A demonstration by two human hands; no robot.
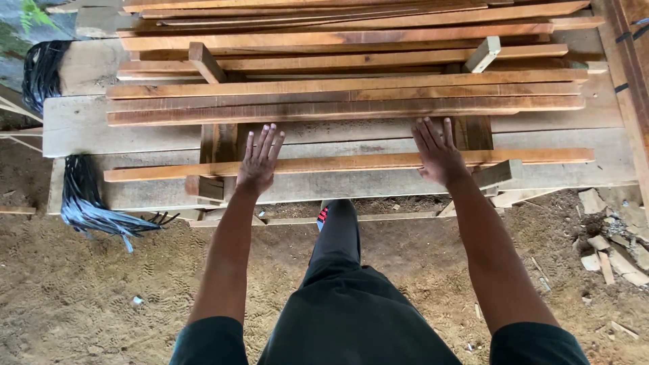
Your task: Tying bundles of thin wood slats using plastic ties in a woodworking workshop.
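A long reddish-brown wooden slat [351, 162] lies alone across the front of a stack of grey planks [378, 184]. My left hand [259, 159] rests flat on the slat's left part, fingers spread and pointing away from me. My right hand [438, 154] lies flat on the same slat further right, fingers apart too. Neither hand grips anything. Behind the hands several more slats [338, 101] are laid side by side across short wooden spacer blocks [205, 62].
Black strapping bundles [86, 203] hang off the left ends of the planks. Wood offcuts [612, 253] litter the sandy floor [88, 290] at right. My dark-trousered leg [338, 236] stands against the stack's front edge. A timber beam [632, 74] runs along the right.
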